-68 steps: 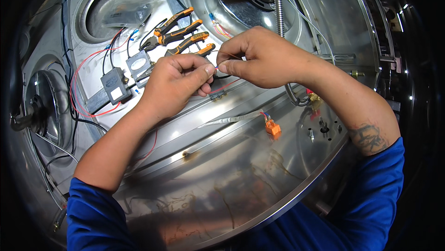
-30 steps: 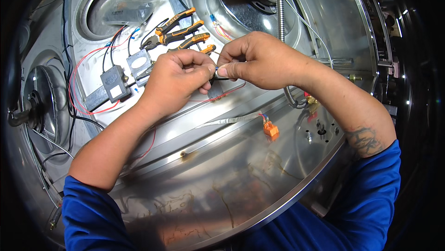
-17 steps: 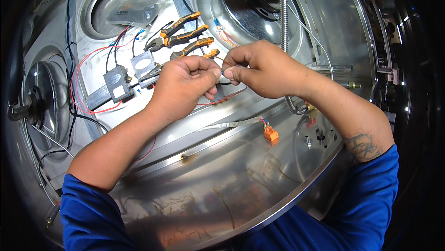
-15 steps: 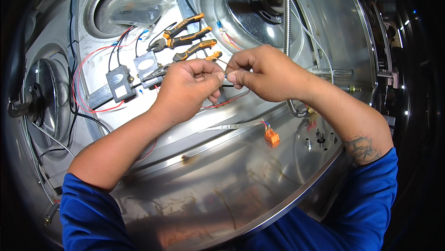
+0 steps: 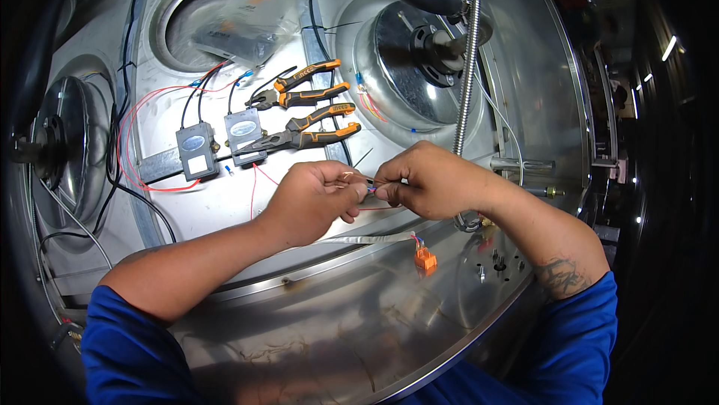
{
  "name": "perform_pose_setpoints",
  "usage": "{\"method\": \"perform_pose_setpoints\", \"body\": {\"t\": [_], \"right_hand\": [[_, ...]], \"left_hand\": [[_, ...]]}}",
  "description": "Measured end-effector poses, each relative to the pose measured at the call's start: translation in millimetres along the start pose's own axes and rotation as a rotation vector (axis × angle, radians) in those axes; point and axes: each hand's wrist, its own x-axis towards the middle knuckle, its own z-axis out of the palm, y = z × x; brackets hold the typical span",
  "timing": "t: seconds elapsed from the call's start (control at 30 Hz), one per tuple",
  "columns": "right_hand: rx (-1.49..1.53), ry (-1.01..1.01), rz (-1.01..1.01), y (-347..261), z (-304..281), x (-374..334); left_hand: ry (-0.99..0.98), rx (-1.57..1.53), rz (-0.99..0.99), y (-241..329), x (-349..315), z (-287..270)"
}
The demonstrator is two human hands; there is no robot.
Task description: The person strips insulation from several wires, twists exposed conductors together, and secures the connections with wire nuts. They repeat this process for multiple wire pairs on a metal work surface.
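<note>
My left hand (image 5: 311,199) and my right hand (image 5: 431,180) meet over the metal panel, thumbs and forefingers pinched. Between the fingertips shows a small blue wire connector (image 5: 371,189); thin wires run into it, partly hidden by the fingers. A red wire (image 5: 378,208) passes below my hands. Beyond my left hand lie two pairs of orange-and-black pliers, combination pliers (image 5: 288,96) and long-nose pliers (image 5: 288,138). The long-nose jaws rest over one grey box (image 5: 243,126). A second grey box (image 5: 196,158) sits left of it, with red and black wires attached.
An orange plug (image 5: 425,261) on a sleeved cable lies near the panel's front ledge. A braided metal hose (image 5: 469,53) rises at the right beside a round burner (image 5: 408,53). A clear plastic bag (image 5: 258,23) partly covers a round opening. Another burner (image 5: 71,154) is at the left.
The view has shifted, so the panel and my hands appear lower. The long-nose pliers, partly covered by my left hand before, are now in full view. Both hands keep their pinch.
</note>
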Motion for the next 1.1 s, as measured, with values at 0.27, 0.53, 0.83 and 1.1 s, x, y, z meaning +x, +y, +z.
{"method": "perform_pose_setpoints", "body": {"t": [0.27,0.53,0.83,1.1], "right_hand": [[0.023,-0.024,0.029,-2.9,0.8,1.9],[-0.029,-0.070,0.040,-1.2,-8.0,0.4],[-0.061,-0.002,-0.004,1.2,-1.4,1.2],[0.022,0.042,0.030,0.3,1.3,3.6]], "left_hand": [[-0.033,0.067,-0.021,2.2,3.2,1.5],[0.000,0.069,-0.012,-4.6,3.8,-6.7],[0.040,0.026,0.056,-10.1,0.6,1.3],[-0.022,-0.007,0.035,-7.2,7.5,-7.7]]}}
